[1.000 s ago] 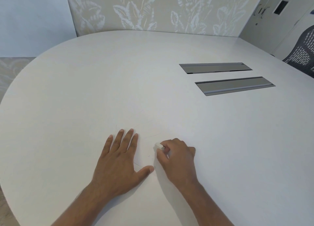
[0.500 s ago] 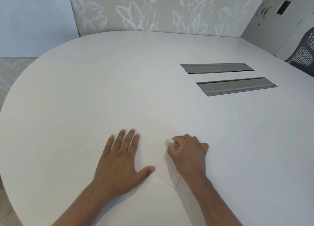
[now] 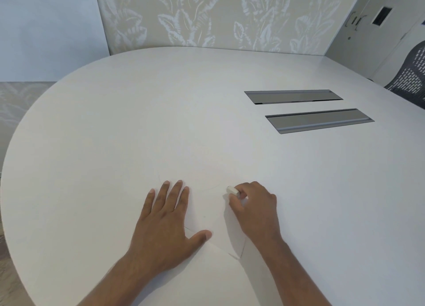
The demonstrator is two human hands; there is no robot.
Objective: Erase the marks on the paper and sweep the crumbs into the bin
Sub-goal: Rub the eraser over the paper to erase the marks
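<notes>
A white sheet of paper [image 3: 207, 204] lies on the white table [image 3: 161, 112], hard to tell from it; its near corner shows between my wrists. Faint pencil marks curve across the paper just beyond my fingers. My left hand [image 3: 165, 223] lies flat on the paper with its fingers spread, pinning it down. My right hand [image 3: 253, 207] pinches a small white eraser [image 3: 232, 190] against the paper at its right side. No bin and no crumbs can be made out.
Two grey cable-slot covers [image 3: 319, 120] are set into the table at the far right. A dark mesh chair [image 3: 411, 76] stands past the right edge. A leaf-patterned wall panel [image 3: 207, 16] rises behind the table. The table's rounded edge curves down the left.
My right hand has slid the eraser to the right across the paper, away from my left hand. The left hand has stayed flat in place.
</notes>
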